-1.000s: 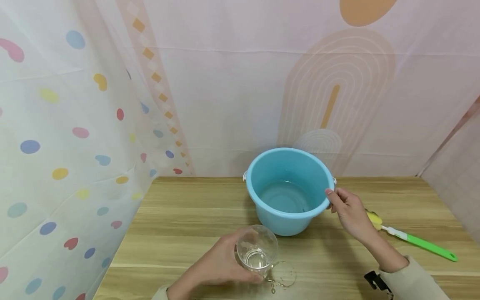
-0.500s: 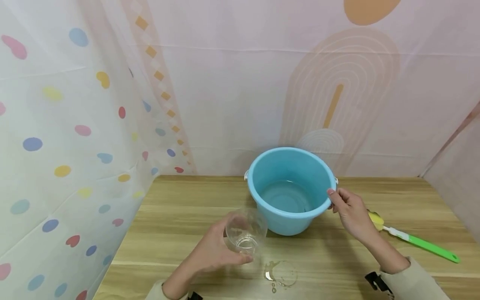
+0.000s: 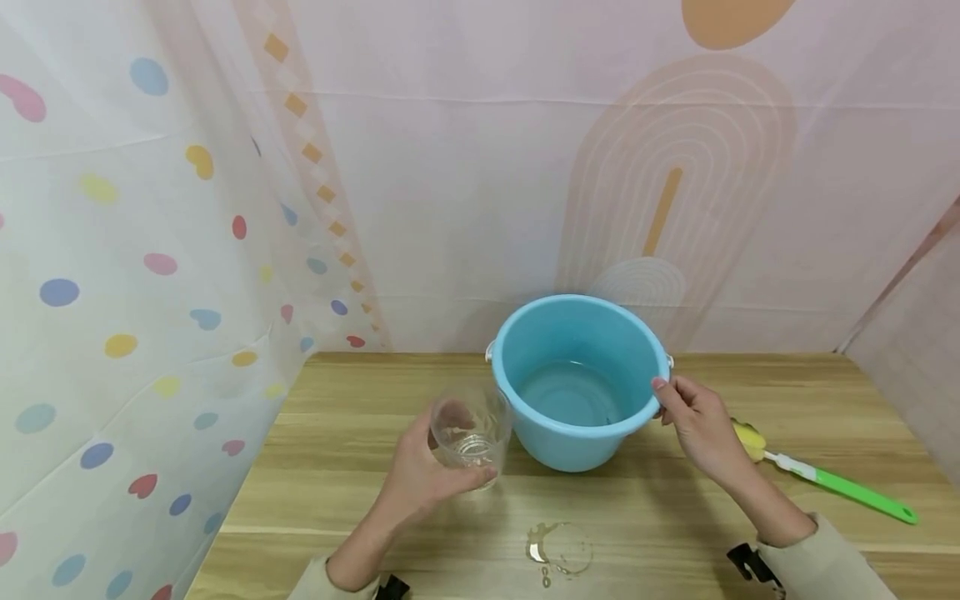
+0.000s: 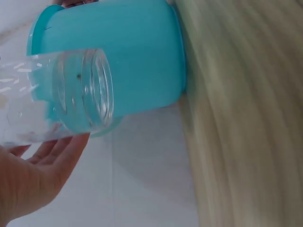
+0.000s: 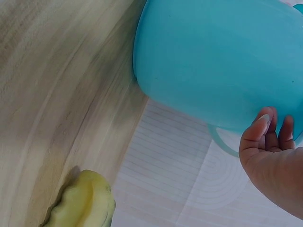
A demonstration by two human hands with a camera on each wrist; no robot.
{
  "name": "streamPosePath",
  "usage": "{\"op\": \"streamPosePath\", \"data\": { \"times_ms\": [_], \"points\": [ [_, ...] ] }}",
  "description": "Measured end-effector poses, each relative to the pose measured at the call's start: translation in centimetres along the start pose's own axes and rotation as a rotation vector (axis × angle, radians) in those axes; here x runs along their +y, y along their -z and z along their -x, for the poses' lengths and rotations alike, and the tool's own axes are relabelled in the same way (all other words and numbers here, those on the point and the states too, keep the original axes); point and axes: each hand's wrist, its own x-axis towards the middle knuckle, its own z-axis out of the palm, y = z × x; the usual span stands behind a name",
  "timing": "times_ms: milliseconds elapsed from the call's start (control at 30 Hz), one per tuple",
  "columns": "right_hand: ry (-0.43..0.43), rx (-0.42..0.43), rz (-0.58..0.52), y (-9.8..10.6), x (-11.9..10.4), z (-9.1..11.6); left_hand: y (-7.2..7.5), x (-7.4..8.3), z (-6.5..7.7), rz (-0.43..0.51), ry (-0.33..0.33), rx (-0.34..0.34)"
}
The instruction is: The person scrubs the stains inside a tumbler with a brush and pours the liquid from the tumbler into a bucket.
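Observation:
My left hand [image 3: 420, 471] grips a clear glass [image 3: 474, 429] around its side and holds it above the table, just left of the bucket. A little clear liquid shows at the glass's bottom. In the left wrist view the glass [image 4: 78, 94] overlaps the bucket's outer wall. The light-blue bucket [image 3: 566, 450] stands on the table with shallow water [image 3: 570, 392] inside. My right hand [image 3: 701, 425] pinches the bucket's right rim, thumb on top; in the right wrist view its curled fingers [image 5: 258, 135] sit against the outer wall.
A brush with a yellow sponge head [image 3: 750, 440] and green handle [image 3: 862, 496] lies right of the bucket. A wet ring [image 3: 558, 550] marks the wooden table [image 3: 337, 467] in front. Patterned cloth [image 3: 450, 208] hangs behind and at the sides.
My left hand has lifted the glass off the wet spot and carried it left and away from me, beside the bucket. The right hand and bucket have stayed in place.

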Motion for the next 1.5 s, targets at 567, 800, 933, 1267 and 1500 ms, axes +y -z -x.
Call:
{"op": "streamPosePath", "data": {
  "times_ms": [567, 800, 933, 1267, 1500],
  "points": [
    [0.006, 0.0, 0.004, 0.0, 0.1, 0.0, 0.4, 1.4, -2.0, 0.007, 0.042, 0.213],
    [0.013, -0.004, -0.002, 0.1, -0.1, 0.1, 0.4, 1.9, -3.2, -0.004, 0.067, 0.27],
    [0.01, -0.006, -0.016, 0.0, -0.1, 0.0, 0.3, 2.3, -3.9, -0.007, 0.062, 0.298],
    [0.001, -0.009, 0.002, 0.0, 0.0, 0.0, -0.3, 2.0, -6.2, -0.074, -0.079, 0.423],
    [-0.004, -0.008, -0.018, -0.1, 0.0, 0.1, -0.9, 1.7, -7.3, -0.187, -0.113, 0.506]
  ]
}}
